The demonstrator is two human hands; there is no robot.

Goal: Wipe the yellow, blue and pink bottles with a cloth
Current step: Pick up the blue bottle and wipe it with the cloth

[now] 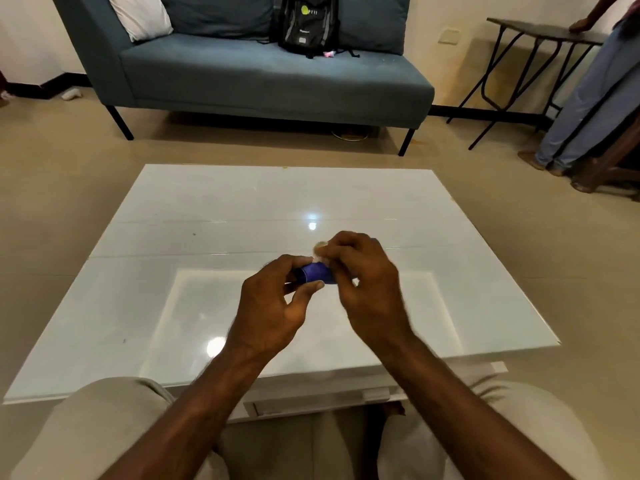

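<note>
A small blue bottle [318, 272] lies sideways in the air above the white table [173, 306], mostly covered by my fingers. My left hand [273, 303] grips its left end between thumb and fingers. My right hand [363, 282] is closed around its right end and presses a small pale cloth [320, 247] against it; only a scrap of the cloth shows above my fingers. No yellow or pink bottle is visible.
A blue-grey sofa [263, 74] with a black backpack [306, 24] and a white cushion stands beyond the table. At the right a person [588, 98] stands beside a folding side table [540, 32]. My knees sit under the table's near edge.
</note>
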